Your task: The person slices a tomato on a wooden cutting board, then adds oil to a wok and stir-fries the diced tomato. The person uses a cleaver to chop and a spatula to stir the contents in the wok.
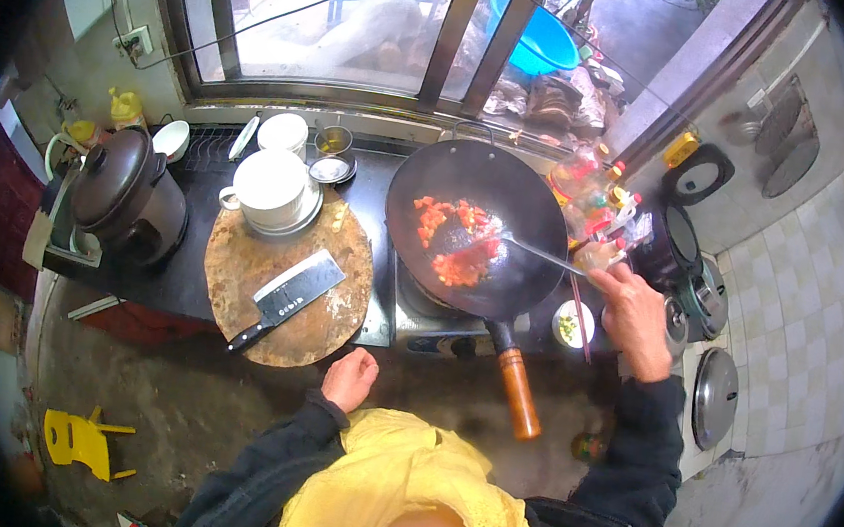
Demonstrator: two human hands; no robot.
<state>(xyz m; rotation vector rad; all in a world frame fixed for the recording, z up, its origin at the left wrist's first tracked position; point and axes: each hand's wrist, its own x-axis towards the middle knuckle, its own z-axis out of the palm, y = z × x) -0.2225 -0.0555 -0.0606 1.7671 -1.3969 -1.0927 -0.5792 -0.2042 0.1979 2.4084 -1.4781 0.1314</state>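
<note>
My right hand (635,323) grips the handle of a metal spatula (547,256). The spatula's head lies among chopped red tomato pieces (460,271) in a dark wok (419,165), which sits on the stove and has a brown wooden handle (518,394). My left hand (350,379) is loosely curled in front of the counter edge and holds nothing that I can see. Nearest to it is a round wooden chopping board (237,266). On that board a cleaver (301,288) lies flat, with a white enamel pot (269,188) and some pale garlic-like pieces (338,217) behind it.
Right of the wok are a small white bowl (562,337) with chopped greens, chopsticks (580,319) and several seasoning bottles (599,196). A dark lidded cooker (130,196) stands at the left. Behind the wok is a window frame (309,95); a yellow chair (79,444) is on the floor.
</note>
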